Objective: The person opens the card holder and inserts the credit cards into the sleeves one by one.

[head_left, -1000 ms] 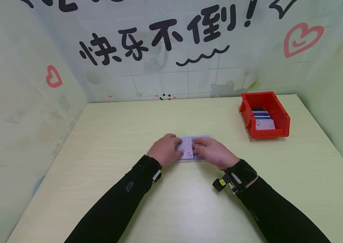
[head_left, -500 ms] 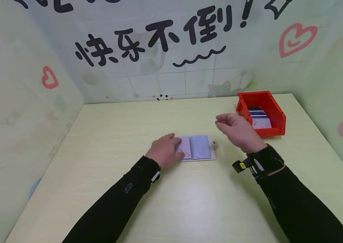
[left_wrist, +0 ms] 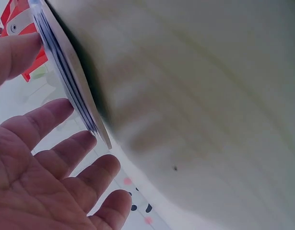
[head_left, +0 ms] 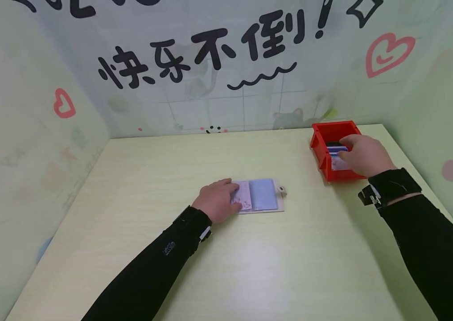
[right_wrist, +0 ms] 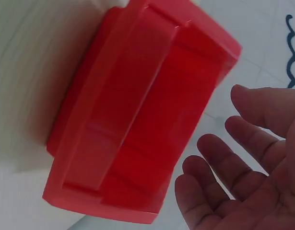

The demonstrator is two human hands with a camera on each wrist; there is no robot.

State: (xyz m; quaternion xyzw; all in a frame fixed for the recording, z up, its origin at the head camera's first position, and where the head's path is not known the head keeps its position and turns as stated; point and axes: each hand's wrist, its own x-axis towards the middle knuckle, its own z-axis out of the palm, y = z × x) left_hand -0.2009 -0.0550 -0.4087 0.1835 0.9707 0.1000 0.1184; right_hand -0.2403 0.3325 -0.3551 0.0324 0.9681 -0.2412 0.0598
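Observation:
An open card holder (head_left: pixel 264 195) with bluish clear sleeves and a snap strap at its right lies flat on the table. My left hand (head_left: pixel 216 200) rests on its left side, over a pink patterned card (head_left: pixel 244 194). In the left wrist view, that hand's thumb and fingertips touch the holder's thin stacked pages (left_wrist: pixel 73 84), fingers extended. At the back right, my right hand (head_left: pixel 367 156) hovers over a red bin (head_left: pixel 343 176), fingers slightly bent around nothing visible. Several cards (head_left: pixel 336 163) stand in the bin, partly hidden by that hand.
A pale wooden table (head_left: pixel 162 169) carries the holder and the bin. Printed wall sheets with black writing stand behind it (head_left: pixel 210 102) and along both sides, close to the bin's back.
My right hand has left the card holder and moved right and away to the red bin, uncovering the holder's right sleeve and strap. The left hand has stayed on the holder.

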